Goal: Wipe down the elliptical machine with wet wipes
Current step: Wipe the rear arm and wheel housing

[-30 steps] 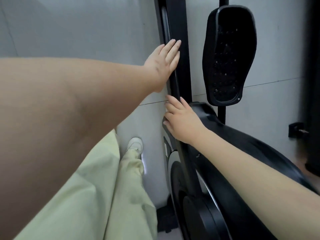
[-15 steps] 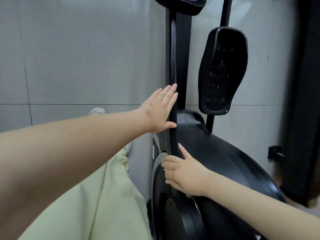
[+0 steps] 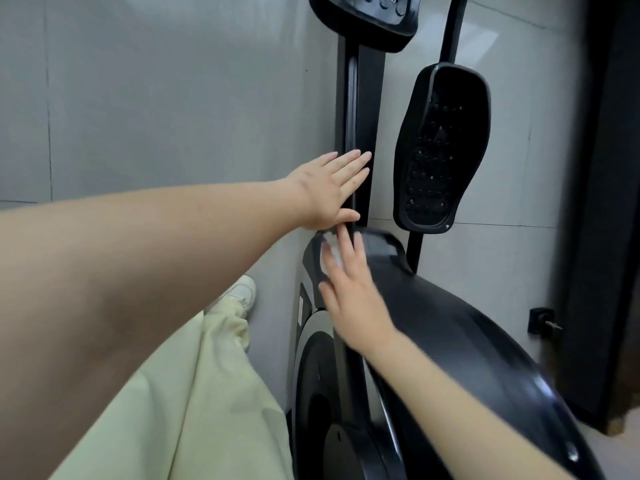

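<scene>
Now the right hand (image 3: pixel 349 296) has slid the wipe (image 3: pixel 329 253) upward.

Grey tile floor (image 3: pixel 156 98), dark panel (image 3: pixel 602 202) rt.

The elliptical machine (image 3: pixel 467 341) has a curved cover of black plastic, smooth and glossy, with pale highlights along its near right edge. The foot pedal (image 3: pixel 441 150) at far right looks like matt black plastic, its tread roughened by rows of small studs. The upright bar (image 3: pixel 362 98) is black with a soft sheen; whether it is metal or plastic cannot be told. The wet wipe (image 3: pixel 329 255) on the cover's far end is white, soft and crumpled. The grey tiles (image 3: pixel 173 98) on the left are smooth and faintly glossy. The trousers (image 3: pixel 207 393) at near left are pale green cloth, matt and creased, and the shoe (image 3: pixel 244 292) beyond them looks smooth and white.
</scene>
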